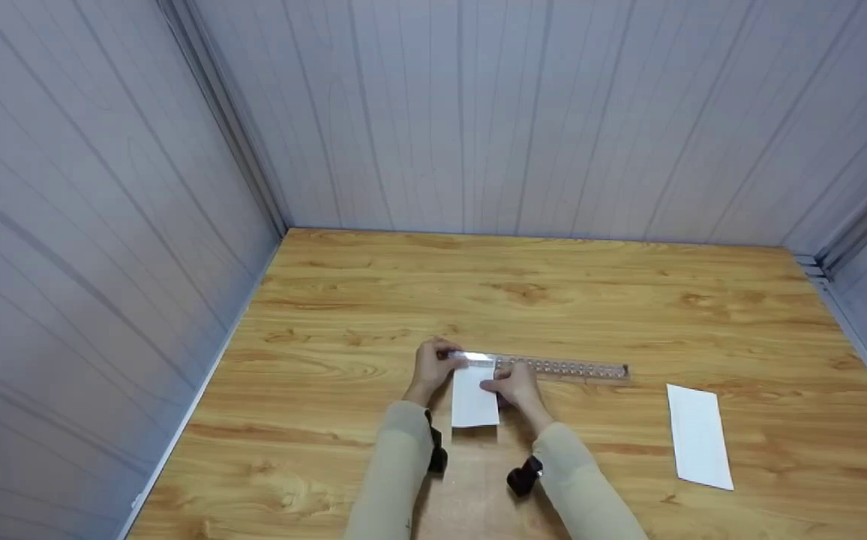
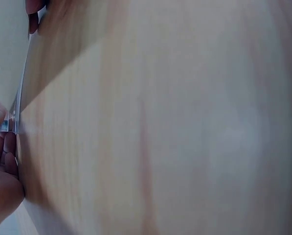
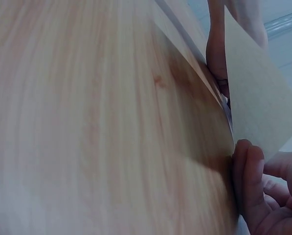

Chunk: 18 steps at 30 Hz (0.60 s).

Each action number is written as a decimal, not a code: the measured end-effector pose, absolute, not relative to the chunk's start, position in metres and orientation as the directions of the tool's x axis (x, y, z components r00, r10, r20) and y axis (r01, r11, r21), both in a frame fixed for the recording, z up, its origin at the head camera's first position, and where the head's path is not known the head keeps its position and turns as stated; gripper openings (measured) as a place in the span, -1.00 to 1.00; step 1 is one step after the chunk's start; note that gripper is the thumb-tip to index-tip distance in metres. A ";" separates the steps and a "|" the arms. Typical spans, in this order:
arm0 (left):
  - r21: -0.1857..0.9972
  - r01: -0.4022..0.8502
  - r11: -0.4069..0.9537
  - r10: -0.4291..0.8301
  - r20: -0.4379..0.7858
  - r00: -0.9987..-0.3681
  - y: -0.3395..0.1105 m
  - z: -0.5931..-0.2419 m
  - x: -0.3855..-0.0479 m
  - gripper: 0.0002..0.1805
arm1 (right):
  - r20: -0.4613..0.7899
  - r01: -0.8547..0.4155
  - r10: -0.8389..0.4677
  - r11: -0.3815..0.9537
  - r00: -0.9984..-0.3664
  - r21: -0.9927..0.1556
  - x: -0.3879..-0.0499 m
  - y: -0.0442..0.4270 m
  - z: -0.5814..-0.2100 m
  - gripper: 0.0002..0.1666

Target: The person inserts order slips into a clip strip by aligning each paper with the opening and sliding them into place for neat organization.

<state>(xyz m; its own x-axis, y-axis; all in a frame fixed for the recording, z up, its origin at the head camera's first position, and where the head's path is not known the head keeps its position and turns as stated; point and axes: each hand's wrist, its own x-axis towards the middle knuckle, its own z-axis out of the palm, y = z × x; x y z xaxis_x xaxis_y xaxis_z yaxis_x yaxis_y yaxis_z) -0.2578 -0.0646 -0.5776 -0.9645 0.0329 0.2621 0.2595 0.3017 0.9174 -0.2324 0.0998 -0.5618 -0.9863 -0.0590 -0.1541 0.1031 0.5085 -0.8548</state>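
A white paper strip [image 1: 474, 397] is raised off the table at its near end, its far end meeting a clear plastic ruler [image 1: 583, 369] with a row of round holes. My left hand [image 1: 433, 369] pinches the ruler's left end at the paper's far left corner. In the left wrist view, the thumb and curled fingers of the left hand [image 2: 3, 161] close around the ruler's clear corner [image 2: 12, 125]. My right hand [image 1: 517, 386] pinches the paper's right edge, thumb on top. The right wrist view shows the paper's underside [image 3: 258, 93] above the right hand's fingers [image 3: 253, 171].
Another white paper strip [image 1: 700, 436] lies flat on the wood-grain table [image 1: 373, 300], to the right of my hands. Pale panelled walls [image 1: 478, 112] border the table at the back and sides. Black wrist cameras [image 1: 525, 477] sit on the sleeves.
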 end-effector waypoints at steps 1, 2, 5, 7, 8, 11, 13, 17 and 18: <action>0.919 0.257 0.300 0.032 0.260 -0.965 -0.064 -0.578 -0.258 -0.86 | -0.166 0.116 -0.056 0.503 -0.985 -0.856 -0.232 0.099 -0.562 -0.54; 0.920 0.253 0.300 0.030 0.255 -0.966 -0.064 -0.578 -0.258 -0.86 | -0.173 0.125 -0.051 0.500 -0.984 -0.857 -0.232 0.099 -0.562 -0.57; 0.925 0.232 0.302 0.027 0.235 -0.972 -0.063 -0.579 -0.258 -0.86 | -0.188 0.146 -0.036 0.495 -0.982 -0.857 -0.232 0.098 -0.563 -0.68; 0.926 0.220 0.307 0.023 0.224 -0.974 -0.063 -0.579 -0.258 -0.85 | -0.183 0.144 -0.031 0.494 -0.983 -0.857 -0.232 0.097 -0.562 -0.75; 0.925 0.222 0.309 0.024 0.225 -0.974 -0.063 -0.579 -0.258 -0.85 | -0.180 0.142 -0.029 0.493 -0.983 -0.858 -0.232 0.097 -0.562 -0.78; 0.924 0.235 0.302 0.031 0.237 -0.971 -0.062 -0.573 -0.256 -0.85 | -0.162 0.126 -0.032 0.491 -0.986 -0.862 -0.232 0.097 -0.562 -0.78; 0.925 0.229 0.303 0.028 0.231 -0.973 -0.062 -0.574 -0.256 -0.85 | -0.163 0.126 -0.033 0.491 -0.986 -0.862 -0.232 0.097 -0.561 -0.75; 0.930 0.236 0.281 0.030 0.237 -0.971 -0.061 -0.563 -0.251 -0.85 | -0.167 0.121 -0.043 0.515 -0.985 -0.849 -0.233 0.097 -0.561 -0.62; 0.932 0.236 0.275 0.029 0.237 -0.971 -0.061 -0.563 -0.251 -0.85 | -0.163 0.114 -0.048 0.523 -0.985 -0.845 -0.233 0.097 -0.561 -0.60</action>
